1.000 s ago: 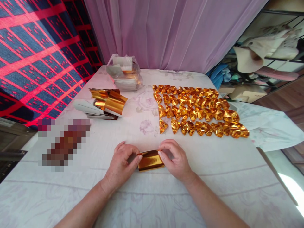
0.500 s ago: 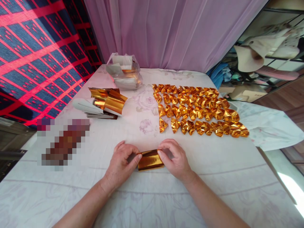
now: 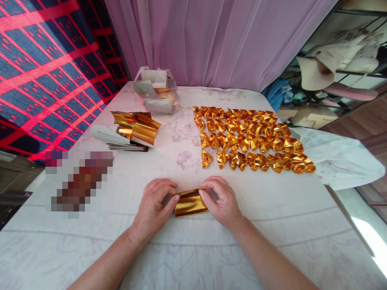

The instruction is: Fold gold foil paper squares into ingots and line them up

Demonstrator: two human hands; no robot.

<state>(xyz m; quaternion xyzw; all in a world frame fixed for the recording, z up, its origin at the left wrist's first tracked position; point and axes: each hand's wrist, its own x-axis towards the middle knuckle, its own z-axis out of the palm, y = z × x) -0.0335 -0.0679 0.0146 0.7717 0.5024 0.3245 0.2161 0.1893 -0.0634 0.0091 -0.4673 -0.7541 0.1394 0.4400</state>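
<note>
A shiny gold foil paper sheet [image 3: 191, 203] lies folded into a small rectangle at the near middle of the table. My left hand [image 3: 157, 201] pinches its upper left corner between thumb and fingers. At its upper right corner, my right hand [image 3: 222, 201] pinches it in the same way. Beyond my right hand, several folded gold paper pieces [image 3: 238, 149] stand in rows. To the far left of my hands sits a stack of loose gold paper sheets [image 3: 146, 129] with white backs, some curled.
A clear plastic bag [image 3: 155, 90] with more sheets stands at the back by the purple curtain [image 3: 193, 40]. A blurred-out object [image 3: 84, 181] lies on the left of the table. White cloth [image 3: 344, 159] hangs past the right edge, near a cluttered shelf [image 3: 341, 72].
The fingers of my left hand have shifted slightly at the paper's corner. Both hands keep their pinch on the folded sheet, and the view has drifted a little.
</note>
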